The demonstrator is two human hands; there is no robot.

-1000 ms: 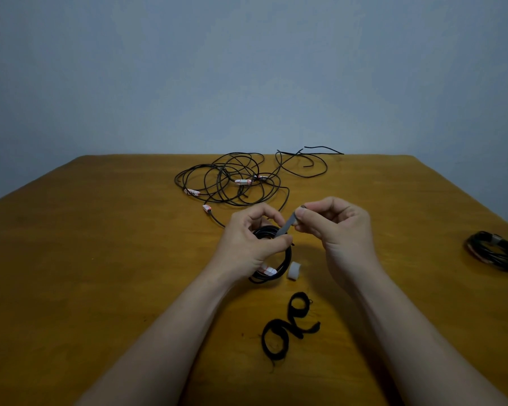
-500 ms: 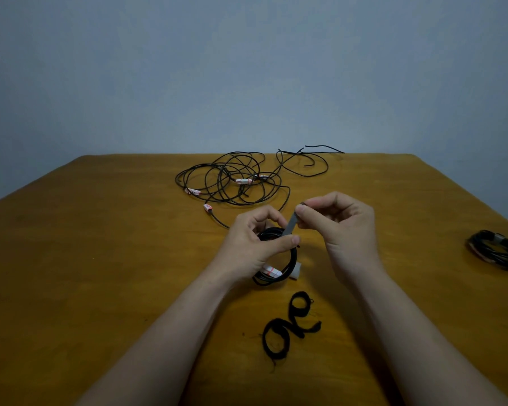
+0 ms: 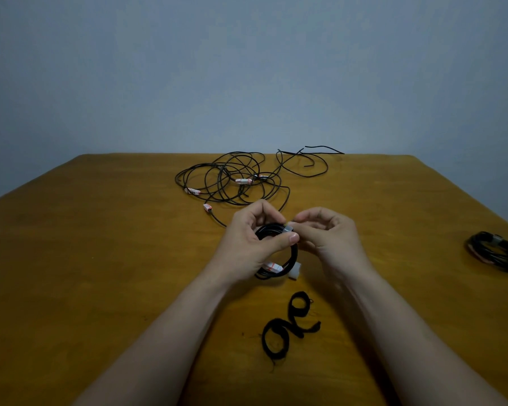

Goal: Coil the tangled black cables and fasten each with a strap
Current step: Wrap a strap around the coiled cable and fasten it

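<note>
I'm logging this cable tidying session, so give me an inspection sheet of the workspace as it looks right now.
Surface: wooden table, bare wood around the items.
Job's things: small coil held up in both hands, grey strap at its top; finished bundle at right edge.
Clutter: black fabric strip curled near the person.
Grippers: left hand grips the coil; right hand pinches the strap.
Cables: tangled pile at far side, uncoiled.
Surroundings: plain wall, nothing else seen.
</note>
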